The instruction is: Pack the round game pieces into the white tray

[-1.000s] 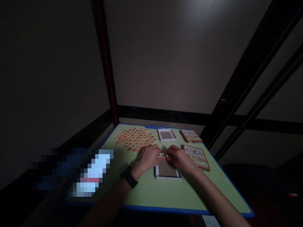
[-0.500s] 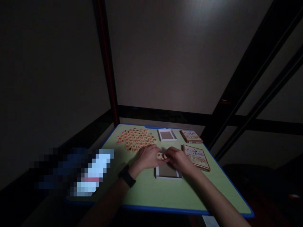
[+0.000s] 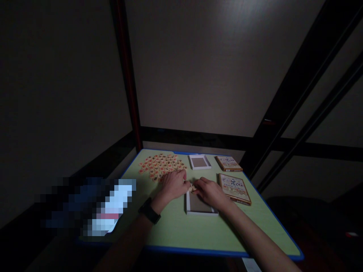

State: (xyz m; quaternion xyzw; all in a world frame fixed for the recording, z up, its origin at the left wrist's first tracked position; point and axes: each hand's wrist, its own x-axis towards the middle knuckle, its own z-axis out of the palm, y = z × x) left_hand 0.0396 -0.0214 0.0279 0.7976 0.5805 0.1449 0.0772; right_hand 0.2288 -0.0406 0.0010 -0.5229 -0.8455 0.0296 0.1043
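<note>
Round wooden Chinese chess pieces point(image 3: 192, 187) sit between my two hands, over the far end of a white cardboard box tray point(image 3: 202, 206) with a brown bottom. My right hand point(image 3: 211, 192) is closed, its fingertips pinching these pieces from the right. On the left, my left hand point(image 3: 175, 184) has its thumb stretched toward the pieces, with the index finger apart from it; the other fingers are partly hidden. A dark watch band is on the left wrist. Just beyond the left hand lies a spread of many more chess pieces point(image 3: 161, 165) with red and dark markings.
A second white box tray point(image 3: 200, 162) stands at the far side of the green table point(image 3: 170, 230), which has a blue edge. Two printed game box lids point(image 3: 229, 163) point(image 3: 235, 189) lie along the right. A blurred-out bright object point(image 3: 113, 207) is at the left edge.
My left hand has drawn slightly left, its thumb and index finger parting. My right hand stays at the pieces, which now sit slightly lower between its fingertips and show less of their faces.
</note>
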